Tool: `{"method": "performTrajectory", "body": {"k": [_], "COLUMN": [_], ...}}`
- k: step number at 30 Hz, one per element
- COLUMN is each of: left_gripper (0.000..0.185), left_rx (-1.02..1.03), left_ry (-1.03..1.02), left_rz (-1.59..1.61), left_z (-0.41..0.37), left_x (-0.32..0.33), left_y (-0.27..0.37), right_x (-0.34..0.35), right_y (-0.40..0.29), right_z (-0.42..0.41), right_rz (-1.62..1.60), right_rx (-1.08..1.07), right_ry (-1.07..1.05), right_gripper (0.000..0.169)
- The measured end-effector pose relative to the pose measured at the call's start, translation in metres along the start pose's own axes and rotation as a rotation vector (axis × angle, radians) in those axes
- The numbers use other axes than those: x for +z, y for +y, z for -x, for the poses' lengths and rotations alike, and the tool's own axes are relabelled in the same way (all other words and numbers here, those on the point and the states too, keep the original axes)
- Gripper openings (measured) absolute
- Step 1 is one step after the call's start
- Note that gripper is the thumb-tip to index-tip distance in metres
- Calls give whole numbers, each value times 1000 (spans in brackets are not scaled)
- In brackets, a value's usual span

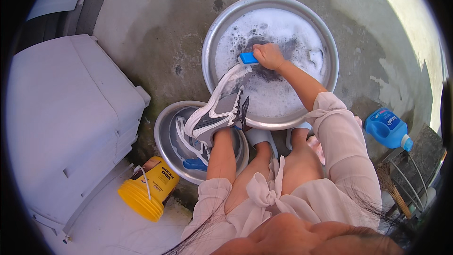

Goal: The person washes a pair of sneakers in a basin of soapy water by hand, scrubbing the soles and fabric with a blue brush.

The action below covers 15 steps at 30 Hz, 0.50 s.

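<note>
My right hand (269,56) grips a scrub brush with a blue back (248,57). Pale bristles on its underside meet the toe end of the white sole of a grey-and-white sneaker (223,103). My left hand is hidden inside that sneaker's opening and holds it tilted up, with only the wrist (222,138) showing. Beneath both hands is a large metal basin (334,56) of sudsy water, its foam (283,99) broken by dark patches. A smaller metal basin (161,138) stands nearer on the left, holding a second sneaker (181,127) and a blue object (195,164).
At the left stands a bulky white plastic container (70,95). A yellow bucket (152,189) lies tipped near the small basin. To the right are a blue detergent bottle (385,127) and a straw hand broom (396,194). My slippered feet (261,137) are at the large basin's near rim, on wet concrete (170,53).
</note>
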<state>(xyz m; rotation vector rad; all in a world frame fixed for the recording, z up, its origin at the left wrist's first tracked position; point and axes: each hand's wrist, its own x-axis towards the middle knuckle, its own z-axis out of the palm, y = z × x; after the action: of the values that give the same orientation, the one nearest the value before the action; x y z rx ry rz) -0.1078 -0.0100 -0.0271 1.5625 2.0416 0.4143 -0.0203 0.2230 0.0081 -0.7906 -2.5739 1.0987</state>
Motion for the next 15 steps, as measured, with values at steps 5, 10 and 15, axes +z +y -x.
{"method": "performTrajectory", "body": {"k": [5, 10, 15], "left_gripper": [37, 37, 37], "left_rx": [-33, 9, -34], "left_ry": [-38, -39, -62], "left_rz": [-32, -70, -87], "left_z": [21, 7, 29], "left_x": [1, -12, -6], "left_y": [-6, -8, -8], "right_x": [8, 22, 2], "right_y": [-31, 7, -43], "right_z": [5, 12, -10], "right_rz": [-66, -207, -67], "right_rx": [-109, -78, -123], "right_ry": [7, -21, -133], "right_gripper": [28, 31, 34]}}
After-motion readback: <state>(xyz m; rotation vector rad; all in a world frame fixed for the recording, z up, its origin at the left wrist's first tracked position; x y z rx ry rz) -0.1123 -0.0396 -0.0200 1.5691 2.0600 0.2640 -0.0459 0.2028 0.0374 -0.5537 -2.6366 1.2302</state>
